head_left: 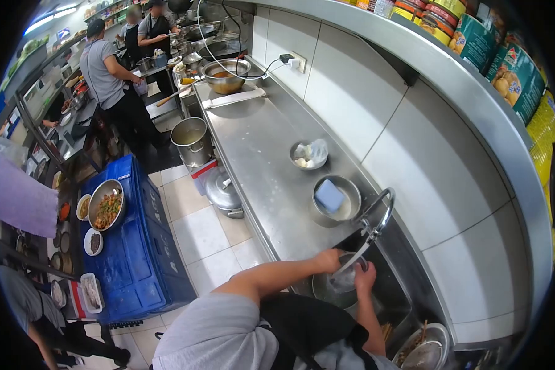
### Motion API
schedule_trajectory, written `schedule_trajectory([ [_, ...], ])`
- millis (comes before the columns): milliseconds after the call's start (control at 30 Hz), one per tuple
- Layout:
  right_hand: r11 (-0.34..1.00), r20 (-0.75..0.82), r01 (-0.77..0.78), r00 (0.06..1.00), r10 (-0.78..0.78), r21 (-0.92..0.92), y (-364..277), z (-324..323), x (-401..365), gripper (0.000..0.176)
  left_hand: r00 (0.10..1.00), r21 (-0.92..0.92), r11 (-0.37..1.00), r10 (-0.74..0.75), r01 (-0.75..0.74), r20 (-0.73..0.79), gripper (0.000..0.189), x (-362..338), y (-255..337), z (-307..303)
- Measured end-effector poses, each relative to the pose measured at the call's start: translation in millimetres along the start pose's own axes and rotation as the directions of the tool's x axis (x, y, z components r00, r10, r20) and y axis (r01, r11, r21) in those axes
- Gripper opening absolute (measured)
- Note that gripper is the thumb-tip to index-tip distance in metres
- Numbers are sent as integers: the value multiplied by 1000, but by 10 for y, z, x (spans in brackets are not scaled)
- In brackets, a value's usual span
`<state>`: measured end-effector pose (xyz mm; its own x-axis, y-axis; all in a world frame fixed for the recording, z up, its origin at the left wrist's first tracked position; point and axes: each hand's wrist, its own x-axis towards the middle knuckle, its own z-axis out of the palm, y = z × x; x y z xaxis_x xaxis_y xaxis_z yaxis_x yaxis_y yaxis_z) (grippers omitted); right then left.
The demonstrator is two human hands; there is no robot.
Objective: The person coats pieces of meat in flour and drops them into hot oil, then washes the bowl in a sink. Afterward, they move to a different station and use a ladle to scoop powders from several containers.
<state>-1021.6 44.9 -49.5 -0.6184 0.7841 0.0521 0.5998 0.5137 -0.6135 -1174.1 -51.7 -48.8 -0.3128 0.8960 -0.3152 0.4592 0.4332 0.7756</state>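
Under the curved faucet (381, 225), both my hands hold a small see-through round container (344, 279), which looks like a bowl. My left hand (328, 261) is closed on its left rim. My right hand (365, 277) grips the right side, near a dark edge. Below, a metal pot (322, 291) sits in the sink (385, 271), partly hidden by my hands and the container. On the counter beside the faucet stands a metal pot (317, 214) with a blue sponge (330, 196) and cloudy liquid.
A small metal bowl (308, 161) with a plastic bag stands farther along the steel counter (259, 179). Colanders (425, 356) are at the lower right. A shelf (462, 80) of cans hangs overhead. A blue chest (148, 246) with food bowls is behind; several people stand left.
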Motion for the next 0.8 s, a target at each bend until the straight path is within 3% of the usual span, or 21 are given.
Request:
schedule_trajectory([
  [33, 965, -223, 102, 962, -157, -241, -72, -2, -82, 23, 1000, -1, 1000, -2, 2, 0, 38, 3, -37, 81],
  [67, 864, -388, 137, 851, -354, -485, -114, 1, -125, 23, 997, -37, 997, -75, 74, -23, 41, -16, -51, 199],
  [100, 862, -389, 141, 848, -359, -487, -71, 84, -130, 23, 988, -74, 987, -146, 142, -45, 45, -22, -45, 257],
  [133, 913, -173, 220, 941, -292, -345, -17, 208, -153, 26, 989, -74, 987, -143, 140, -45, 45, -18, -58, 296],
  [167, 951, 66, 251, 968, -243, -182, -24, 262, -192, 28, 984, -235, 956, -179, 177, 13, 46, -32, -61, 333],
  [200, 951, 66, 248, 969, -239, -184, -29, 306, -160, 28, 976, -389, 895, -205, 218, 75, 47, -37, -66, 362],
  [233, 999, 107, -13, 994, 7, 50, -117, 330, -74, 28, 976, -390, 894, -205, 219, 78, 47, -31, -71, 381],
  [267, 922, 201, -284, 951, 236, 263, -155, 349, -36, 29, 981, -301, 937, -191, 179, -10, 43, -20, -74, 390],
  [333, 895, 265, -383, 909, 321, 228, 66, 717, -19, 35, 976, -99, 989, -129, 113, -177, 41, 12, -65, 363],
  [367, 999, 246, -26, 969, 20, 22, 344, 947, -103, 40, 980, -11, 1000, 3, -5, -197, 37, -95, 29, 166],
  [400, 922, 291, 343, 914, -284, -178, 479, 1052, -124, 44, 980, -10, 1000, 4, -6, -199, 37, -72, -44, 174],
  [433, 943, 502, 292, 847, -176, -162, 314, 780, -63, 41, 984, -39, 999, -35, 29, -174, 37, -5, -212, 252],
  [467, 942, 504, 293, 845, -176, -162, 116, 531, 36, 41, 987, -68, 996, -75, 65, -145, 37, 26, -304, 303],
  [533, 993, 561, 27, 827, 45, -118, -194, 115, 170, 42, 985, -174, 979, -128, 107, -112, 37, -105, -95, 257],
  [567, 990, 416, -117, 899, 139, -78, -460, 93, 27, 37, 981, -278, 949, -177, 149, -79, 36, -166, 40, 181],
  [600, 991, 419, -110, 898, 133, -78, -247, 291, 8, 37, 980, -281, 948, -180, 150, -85, 36, -204, 116, 73],
  [667, 870, 427, 449, 841, -333, -205, 432, 926, -70, 36, 987, -95, 985, -139, 146, 77, 38, -273, 177, -152],
  [700, 960, 717, 138, 692, 83, -244, 179, 626, 2, 34, 988, -95, 985, -141, 147, 68, 38, -231, 95, -151],
  [733, 959, 719, 150, 691, 73, -241, 69, 396, 22, 34, 998, 170, 983, 60, -63, 26, 39, -157, -50, -103],
  [767, 968, 607, 23, 782, 138, -250, 75, 185, 43, 35, 966, 424, 871, 254, -249, 46, 39, -148, -145, -36],
  [800, 965, 484, -108, 848, 215, -240, 139, 67, 77, 36, 968, 422, 874, 245, -241, 46, 39, -194, -139, 5],
])
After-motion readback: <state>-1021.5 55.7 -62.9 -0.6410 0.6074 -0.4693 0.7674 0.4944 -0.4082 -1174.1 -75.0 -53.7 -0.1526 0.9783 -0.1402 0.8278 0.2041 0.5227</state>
